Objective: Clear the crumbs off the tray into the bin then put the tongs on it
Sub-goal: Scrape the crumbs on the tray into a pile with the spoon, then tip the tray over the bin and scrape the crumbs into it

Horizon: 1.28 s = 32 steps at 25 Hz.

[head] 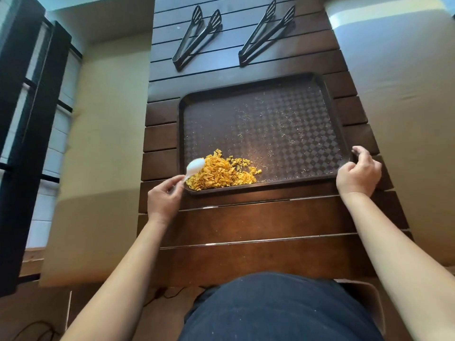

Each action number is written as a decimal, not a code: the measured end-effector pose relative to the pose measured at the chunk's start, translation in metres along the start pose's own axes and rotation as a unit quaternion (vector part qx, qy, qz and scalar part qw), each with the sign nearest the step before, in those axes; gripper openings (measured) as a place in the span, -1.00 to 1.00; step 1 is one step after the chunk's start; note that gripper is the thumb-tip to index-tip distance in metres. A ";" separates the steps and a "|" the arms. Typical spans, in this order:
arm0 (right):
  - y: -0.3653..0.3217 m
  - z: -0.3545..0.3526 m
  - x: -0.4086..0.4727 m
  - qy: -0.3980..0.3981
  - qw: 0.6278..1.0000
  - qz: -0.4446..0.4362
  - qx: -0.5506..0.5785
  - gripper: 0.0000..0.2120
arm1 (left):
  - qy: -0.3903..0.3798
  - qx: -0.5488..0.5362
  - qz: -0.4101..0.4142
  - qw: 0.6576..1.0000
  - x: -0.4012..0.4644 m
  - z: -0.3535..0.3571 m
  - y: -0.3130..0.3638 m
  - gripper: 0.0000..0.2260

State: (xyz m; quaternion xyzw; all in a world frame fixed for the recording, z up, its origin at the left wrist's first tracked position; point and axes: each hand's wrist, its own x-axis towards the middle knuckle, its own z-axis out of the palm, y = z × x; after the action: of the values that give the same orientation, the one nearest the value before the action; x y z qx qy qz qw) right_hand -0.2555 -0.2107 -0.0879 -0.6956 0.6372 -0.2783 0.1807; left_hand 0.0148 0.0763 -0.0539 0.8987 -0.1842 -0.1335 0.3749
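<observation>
Head view is showing the left hand pinching a white spoon against the crumbs heaped in the tray's near-left corner while the right hand is gripping its right rim, so a hasty tilt is risking spillage onto the bench.

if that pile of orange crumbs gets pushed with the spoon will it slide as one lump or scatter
Likely scatter: the crumbs are loose, separate flakes heaped in the near left corner of the tray, not a clump. They look thin and light, so the white spoon in the left hand should shift them easily. Fine specks across the tray suggest bits get left behind.
</observation>
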 end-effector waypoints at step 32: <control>-0.028 -0.087 -0.096 -0.215 0.869 0.304 0.327 -0.79 | 0.074 -0.213 -0.039 0.974 0.026 -0.018 -0.010 -0.75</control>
State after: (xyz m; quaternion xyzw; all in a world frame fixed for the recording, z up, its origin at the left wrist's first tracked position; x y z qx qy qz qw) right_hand -0.2901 -0.1033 -0.0185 -0.4118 0.6352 -0.2457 0.6054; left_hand 0.0476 0.0826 -0.0515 0.8122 -0.0884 -0.1170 0.5646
